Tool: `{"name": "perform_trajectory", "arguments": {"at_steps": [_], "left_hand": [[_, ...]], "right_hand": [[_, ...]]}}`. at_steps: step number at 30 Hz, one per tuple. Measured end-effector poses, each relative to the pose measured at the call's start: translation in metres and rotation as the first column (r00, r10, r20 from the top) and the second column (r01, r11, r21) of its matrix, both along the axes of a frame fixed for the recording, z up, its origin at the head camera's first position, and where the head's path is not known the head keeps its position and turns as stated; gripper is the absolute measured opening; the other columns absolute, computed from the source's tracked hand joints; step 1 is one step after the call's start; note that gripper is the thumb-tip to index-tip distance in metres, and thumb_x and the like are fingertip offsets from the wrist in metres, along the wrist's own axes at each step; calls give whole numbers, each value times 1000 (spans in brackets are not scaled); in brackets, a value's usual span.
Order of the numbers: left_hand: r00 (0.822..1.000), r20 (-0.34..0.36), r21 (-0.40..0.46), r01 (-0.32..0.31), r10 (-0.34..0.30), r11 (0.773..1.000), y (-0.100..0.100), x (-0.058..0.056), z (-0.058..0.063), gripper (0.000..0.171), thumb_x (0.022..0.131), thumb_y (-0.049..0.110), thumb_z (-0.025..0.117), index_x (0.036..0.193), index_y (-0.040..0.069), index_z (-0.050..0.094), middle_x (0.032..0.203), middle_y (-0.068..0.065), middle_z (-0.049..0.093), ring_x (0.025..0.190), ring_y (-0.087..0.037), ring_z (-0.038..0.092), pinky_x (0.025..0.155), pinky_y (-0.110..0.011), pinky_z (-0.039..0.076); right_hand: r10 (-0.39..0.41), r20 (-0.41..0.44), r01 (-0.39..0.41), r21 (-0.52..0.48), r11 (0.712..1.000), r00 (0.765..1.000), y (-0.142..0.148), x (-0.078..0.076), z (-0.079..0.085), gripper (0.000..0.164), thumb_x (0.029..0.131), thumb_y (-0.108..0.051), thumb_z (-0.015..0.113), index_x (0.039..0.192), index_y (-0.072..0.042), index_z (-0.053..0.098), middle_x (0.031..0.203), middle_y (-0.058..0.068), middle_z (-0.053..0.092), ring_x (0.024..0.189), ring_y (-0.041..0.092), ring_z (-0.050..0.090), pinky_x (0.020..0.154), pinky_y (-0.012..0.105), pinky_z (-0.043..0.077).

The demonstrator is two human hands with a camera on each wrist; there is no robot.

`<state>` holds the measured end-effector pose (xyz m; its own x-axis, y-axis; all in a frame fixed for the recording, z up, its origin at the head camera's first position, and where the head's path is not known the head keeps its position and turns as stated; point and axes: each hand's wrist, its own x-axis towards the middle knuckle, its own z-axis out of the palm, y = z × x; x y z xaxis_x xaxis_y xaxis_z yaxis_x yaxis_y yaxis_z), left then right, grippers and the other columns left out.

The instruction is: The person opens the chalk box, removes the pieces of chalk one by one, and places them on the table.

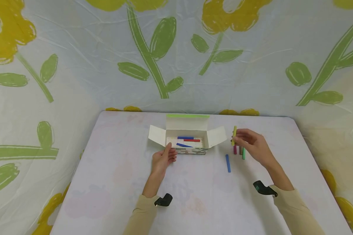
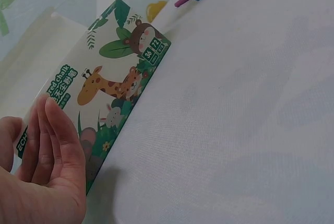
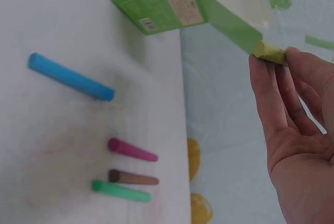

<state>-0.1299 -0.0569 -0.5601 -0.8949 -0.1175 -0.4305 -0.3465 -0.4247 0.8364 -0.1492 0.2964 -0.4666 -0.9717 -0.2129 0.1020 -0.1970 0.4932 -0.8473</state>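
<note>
I hold the yellow chalk point(image 1: 234, 134) right of centre in the head view, thumb and fingers of my right hand point(image 1: 254, 145) pinched on it. It stands near upright, slim and dull yellow, blunt-ended. I judge the work partway: one red stick point(image 1: 192, 140) and two blue ones lie in the open box point(image 1: 194, 151) at centre, while a lighter blue stick point(image 1: 228, 163), magenta point(image 3: 133, 150), brown point(image 3: 134, 177) and green point(image 3: 122, 191) sticks lie outside. My left hand point(image 1: 160, 162) touches the box's near left corner; whether it grips, I cannot tell.
</note>
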Motion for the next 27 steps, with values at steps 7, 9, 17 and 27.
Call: {"name": "perform_trajectory", "arguments": {"at_steps": [7,9,17,27], "left_hand": [[1000,5,-4,6,-6,1000,0,0,2,46,96,41,74,93,-5,73,81,-9,74,67,-12,67,65,-24,59],[1000,4,-9,8,-8,1000,-1,0,3,47,96,41,74,94,-5,73,81,-9,74,67,-12,67,64,-24,59],[1000,-3,-15,11,-11,1000,0,1,5,51,96,41,73,98,-9,72,81,-9,74,67,-12,67,63,-23,59],[1000,-8,-9,9,-9,1000,-1,1,1,48,95,42,75,93,-6,74,81,-10,74,66,-12,66,63,-23,59]], "right_hand": [[-34,51,34,6,999,998,13,14,-24,35,103,-17,66,133,-2,61,115,16,68,93,6,69,78,18,57],[-45,60,44,10,999,997,16,18,-31,35,103,-17,67,133,-1,62,115,16,67,92,5,68,78,18,57],[-51,134,55,-20,998,990,19,33,-57,36,102,-15,67,130,7,60,110,22,67,90,4,66,78,16,57],[-80,187,47,175,983,979,15,43,-66,31,99,-14,71,121,6,66,101,14,69,86,15,62,69,18,53]]}}
